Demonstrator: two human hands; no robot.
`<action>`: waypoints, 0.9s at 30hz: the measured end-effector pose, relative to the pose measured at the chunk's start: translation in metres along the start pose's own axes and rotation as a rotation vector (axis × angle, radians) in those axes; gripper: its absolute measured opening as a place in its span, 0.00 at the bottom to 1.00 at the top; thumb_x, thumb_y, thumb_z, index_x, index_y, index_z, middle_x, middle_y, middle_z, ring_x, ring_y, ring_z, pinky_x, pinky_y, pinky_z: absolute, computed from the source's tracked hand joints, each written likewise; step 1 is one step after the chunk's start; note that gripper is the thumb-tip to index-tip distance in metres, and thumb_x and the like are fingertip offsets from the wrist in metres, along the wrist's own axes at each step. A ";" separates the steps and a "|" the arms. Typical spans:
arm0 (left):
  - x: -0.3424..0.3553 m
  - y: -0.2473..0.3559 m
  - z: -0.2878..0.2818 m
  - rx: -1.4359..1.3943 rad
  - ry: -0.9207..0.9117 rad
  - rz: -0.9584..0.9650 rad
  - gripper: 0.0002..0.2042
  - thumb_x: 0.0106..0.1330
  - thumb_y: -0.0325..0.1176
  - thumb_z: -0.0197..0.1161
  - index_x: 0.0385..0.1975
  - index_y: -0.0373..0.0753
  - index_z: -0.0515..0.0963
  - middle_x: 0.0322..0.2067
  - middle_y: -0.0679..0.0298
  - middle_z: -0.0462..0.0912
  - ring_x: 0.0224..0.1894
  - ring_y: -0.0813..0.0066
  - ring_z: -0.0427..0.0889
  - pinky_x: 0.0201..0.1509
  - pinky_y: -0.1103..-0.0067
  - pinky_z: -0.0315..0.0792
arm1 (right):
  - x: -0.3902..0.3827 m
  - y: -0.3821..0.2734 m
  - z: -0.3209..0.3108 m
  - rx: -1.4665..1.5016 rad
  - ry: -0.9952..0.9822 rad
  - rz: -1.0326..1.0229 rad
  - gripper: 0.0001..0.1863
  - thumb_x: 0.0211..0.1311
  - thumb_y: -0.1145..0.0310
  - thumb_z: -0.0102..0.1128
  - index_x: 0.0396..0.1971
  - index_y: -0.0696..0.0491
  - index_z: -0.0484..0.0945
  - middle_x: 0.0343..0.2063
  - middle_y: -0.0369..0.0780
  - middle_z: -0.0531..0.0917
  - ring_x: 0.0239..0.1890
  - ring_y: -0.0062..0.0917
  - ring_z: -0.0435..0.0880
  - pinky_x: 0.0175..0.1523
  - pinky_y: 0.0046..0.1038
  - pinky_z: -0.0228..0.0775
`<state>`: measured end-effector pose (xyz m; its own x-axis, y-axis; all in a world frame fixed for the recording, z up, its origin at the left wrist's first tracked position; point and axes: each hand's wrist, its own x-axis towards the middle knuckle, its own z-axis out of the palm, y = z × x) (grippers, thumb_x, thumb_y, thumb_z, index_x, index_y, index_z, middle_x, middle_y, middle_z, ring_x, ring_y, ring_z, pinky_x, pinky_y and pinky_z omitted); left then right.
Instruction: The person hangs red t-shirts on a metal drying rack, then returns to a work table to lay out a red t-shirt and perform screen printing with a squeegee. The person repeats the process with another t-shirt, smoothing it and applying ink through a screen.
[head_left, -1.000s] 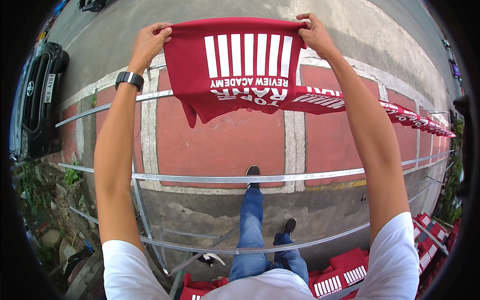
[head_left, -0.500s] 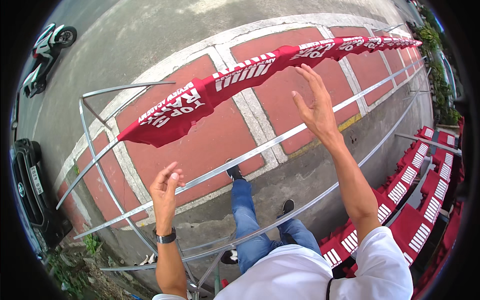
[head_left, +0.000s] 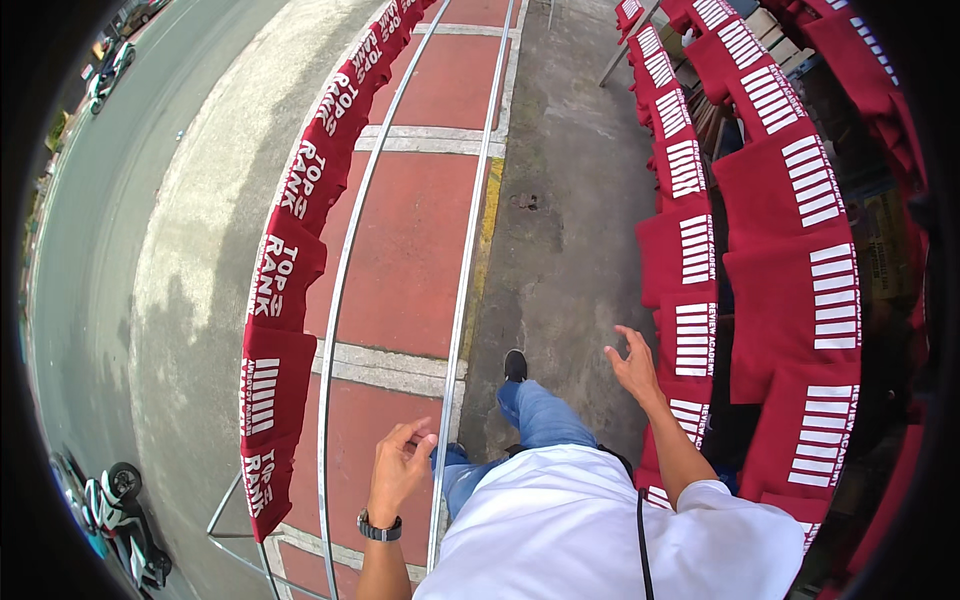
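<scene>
Crimson cloths point(head_left: 300, 330) with white lettering and bars hang in a long row on the person's left, above the edge of the red pavement panels point(head_left: 400, 260). The left hand point(head_left: 402, 462) grasps nothing, its fingers loosely bent, and appears just beside a bare silver metal rail point(head_left: 471, 250); whether it touches the rail cannot be told. A dark watch point(head_left: 379, 526) circles that wrist. Likewise released, the right hand point(head_left: 632, 368) has thumb and fingers spread apart over the grey walkway point(head_left: 560, 250), near the closest of several rows of matching red cloths point(head_left: 660, 240) on the right side. One dark shoe point(head_left: 515, 366) shows below blue jeans point(head_left: 555, 415), and a motorcycle point(head_left: 120, 525) stands at lower left.
</scene>
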<state>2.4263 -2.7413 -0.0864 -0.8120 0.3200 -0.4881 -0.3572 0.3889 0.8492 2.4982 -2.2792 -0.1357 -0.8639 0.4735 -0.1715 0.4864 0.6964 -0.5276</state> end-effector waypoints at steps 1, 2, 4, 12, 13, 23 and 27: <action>0.020 0.032 0.014 0.046 0.062 0.004 0.15 0.71 0.31 0.69 0.55 0.35 0.85 0.38 0.64 0.86 0.39 0.79 0.82 0.43 0.79 0.77 | 0.019 0.021 -0.017 0.033 0.021 0.000 0.28 0.62 0.67 0.70 0.62 0.56 0.77 0.51 0.47 0.82 0.30 0.31 0.77 0.40 0.33 0.73; 0.046 0.062 0.027 0.044 0.083 0.037 0.16 0.71 0.31 0.69 0.56 0.34 0.84 0.38 0.64 0.86 0.39 0.80 0.82 0.43 0.79 0.76 | 0.040 0.037 -0.029 0.091 -0.002 0.091 0.28 0.62 0.66 0.71 0.61 0.56 0.77 0.51 0.47 0.83 0.31 0.32 0.78 0.41 0.33 0.74; 0.086 0.115 0.063 0.026 0.143 0.051 0.16 0.72 0.33 0.69 0.56 0.34 0.84 0.38 0.65 0.86 0.39 0.80 0.81 0.44 0.80 0.76 | 0.076 0.061 -0.061 0.125 -0.003 0.048 0.28 0.61 0.66 0.71 0.61 0.56 0.78 0.51 0.47 0.83 0.31 0.32 0.78 0.41 0.33 0.73; 0.209 0.246 0.165 0.191 0.039 0.109 0.16 0.71 0.33 0.68 0.54 0.33 0.84 0.39 0.58 0.88 0.36 0.74 0.84 0.37 0.78 0.76 | 0.253 0.075 -0.179 0.301 -0.081 0.031 0.23 0.66 0.68 0.69 0.59 0.57 0.78 0.56 0.49 0.83 0.59 0.37 0.84 0.59 0.37 0.78; 0.228 0.255 0.172 0.210 0.043 0.094 0.16 0.71 0.33 0.69 0.54 0.33 0.84 0.39 0.58 0.88 0.37 0.73 0.84 0.37 0.78 0.76 | 0.283 0.076 -0.188 0.299 -0.093 0.027 0.23 0.65 0.68 0.69 0.59 0.57 0.78 0.56 0.49 0.84 0.58 0.38 0.84 0.58 0.37 0.78; 0.557 0.387 0.191 0.351 -0.056 0.223 0.15 0.69 0.32 0.69 0.51 0.30 0.84 0.37 0.48 0.88 0.35 0.61 0.88 0.38 0.71 0.79 | 0.564 0.167 -0.173 0.252 -0.276 0.322 0.25 0.63 0.63 0.72 0.58 0.56 0.80 0.51 0.49 0.87 0.52 0.35 0.88 0.54 0.35 0.80; 0.740 0.540 0.210 0.470 -0.188 0.473 0.15 0.72 0.32 0.66 0.53 0.30 0.83 0.36 0.50 0.88 0.34 0.63 0.87 0.39 0.72 0.80 | 0.588 0.237 -0.125 0.405 -0.122 0.832 0.23 0.62 0.60 0.74 0.54 0.53 0.82 0.42 0.43 0.88 0.43 0.30 0.87 0.49 0.33 0.80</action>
<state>1.7293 -2.1126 -0.0312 -0.7225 0.6751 -0.1490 0.2880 0.4898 0.8229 2.1220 -1.7686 -0.2573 -0.2770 0.6599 -0.6984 0.8922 -0.0932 -0.4419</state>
